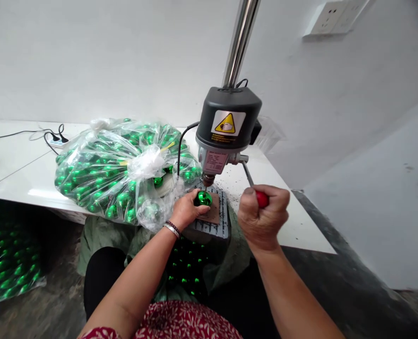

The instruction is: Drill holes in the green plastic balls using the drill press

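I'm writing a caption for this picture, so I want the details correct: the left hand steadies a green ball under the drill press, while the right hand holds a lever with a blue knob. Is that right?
Not quite: the knob's colour is wrong. The head view shows the right hand holding a lever with a red knob. The rest stands: the left hand steadies a green ball under the drill press.

Soft bright light, glare on tabletop (36,186)
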{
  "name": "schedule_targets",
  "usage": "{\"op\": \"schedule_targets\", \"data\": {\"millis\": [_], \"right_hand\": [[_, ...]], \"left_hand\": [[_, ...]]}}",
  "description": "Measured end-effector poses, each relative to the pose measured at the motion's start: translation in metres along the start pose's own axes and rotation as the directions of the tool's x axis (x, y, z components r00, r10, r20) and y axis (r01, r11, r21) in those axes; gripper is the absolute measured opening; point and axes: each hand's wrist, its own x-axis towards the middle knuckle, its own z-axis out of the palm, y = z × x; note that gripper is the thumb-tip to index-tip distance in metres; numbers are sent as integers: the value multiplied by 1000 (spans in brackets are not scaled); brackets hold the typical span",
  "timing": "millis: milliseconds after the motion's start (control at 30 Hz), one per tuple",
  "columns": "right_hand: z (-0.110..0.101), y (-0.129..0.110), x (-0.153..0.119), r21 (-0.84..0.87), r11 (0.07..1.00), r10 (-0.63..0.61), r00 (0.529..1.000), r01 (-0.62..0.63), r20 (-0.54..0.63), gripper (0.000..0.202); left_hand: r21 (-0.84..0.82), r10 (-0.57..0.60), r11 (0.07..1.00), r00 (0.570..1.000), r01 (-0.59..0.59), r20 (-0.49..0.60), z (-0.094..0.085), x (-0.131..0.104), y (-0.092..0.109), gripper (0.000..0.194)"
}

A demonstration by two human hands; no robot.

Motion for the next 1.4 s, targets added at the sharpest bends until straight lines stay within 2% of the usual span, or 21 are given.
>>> {"op": "schedule_targets", "data": {"millis": [100, 167, 233, 333, 400, 433, 467, 567, 633, 700, 800, 867, 933, 1000, 1067, 1100, 1167, 1233, 1300, 1333, 1400], "right_hand": [[5, -7, 33, 48, 998, 31, 999, -31, -6, 16], [11, -14, 67, 64, 994, 86, 994, -91, 68, 20], [17, -19, 97, 24, 964, 256, 950, -265, 180, 22], [24, -23, 122, -38, 923, 382, 897, -383, 223, 25], [27, -23, 124, -51, 916, 399, 891, -398, 218, 24], [28, -23, 123, -55, 917, 397, 893, -395, 210, 24], [28, -22, 121, -57, 921, 390, 899, -386, 200, 23], [29, -19, 118, -41, 935, 353, 920, -352, 169, 23], [29, -17, 117, -26, 935, 353, 921, -353, 163, 21], [29, -15, 117, -30, 928, 371, 914, -371, 163, 19], [30, -15, 116, -20, 935, 353, 922, -355, 161, 20], [30, -14, 116, -13, 943, 331, 932, -333, 150, 21], [30, -14, 115, -15, 948, 316, 937, -318, 145, 22], [30, -13, 115, -14, 951, 307, 939, -309, 152, 22], [29, -13, 116, 0, 955, 293, 944, -296, 154, 21], [29, -14, 116, 8, 956, 289, 945, -294, 153, 21], [29, -15, 116, 9, 950, 308, 940, -312, 145, 20], [30, -17, 116, 1, 941, 336, 931, -339, 143, 21], [30, -17, 116, 1, 942, 332, 933, -335, 138, 20], [30, -17, 116, 5, 947, 319, 939, -323, 131, 20], [31, -17, 115, 5, 952, 303, 945, -306, 121, 19]], "left_hand": [[-12, -5, 1000, 1000, 5, -15, 1, 0, 2, 46], [-47, -3, 999, 999, 1, -44, 1, -1, 3, 42], [-103, 9, 995, 997, -17, -75, -1, -6, 5, 41], [-146, 46, 988, 995, -58, -84, -11, -23, 6, 41], [-120, 92, 988, 996, -92, -9, -23, -40, 4, 44], [-95, 121, 989, 990, -114, 68, -29, -49, 2, 46], [-65, 147, 988, 975, -138, 167, -34, -58, -1, 50], [43, 149, 981, 882, -188, 447, -46, -82, -14, 62], [137, 93, 974, 864, -183, 494, -49, -93, -21, 65], [196, 64, 967, 899, -164, 434, -51, -96, -22, 59], [216, 146, 955, 956, -203, 255, -61, -83, -17, 38], [319, 221, 914, 967, -250, 123, -73, -66, -15, 35], [505, 249, 827, 966, -249, 68, -87, -46, -20, 39], [639, 235, 717, 960, -279, 155, -101, -32, -32, 39], [684, 221, 637, 934, -355, 279, -112, -25, -47, 40], [688, 225, 613, 921, -388, 319, -117, -24, -55, 39], [681, 265, 599, 907, -420, 327, -127, -24, -65, 35], [677, 342, 618, 912, -399, 225, -140, -21, -64, 33], [690, 436, 646, 900, -328, 20, -157, -13, -49, 32], [709, 486, 652, 866, -268, -120, -167, -6, -37, 34], [732, 581, 651, 753, -202, -309, -186, 7, -9, 38]]}}
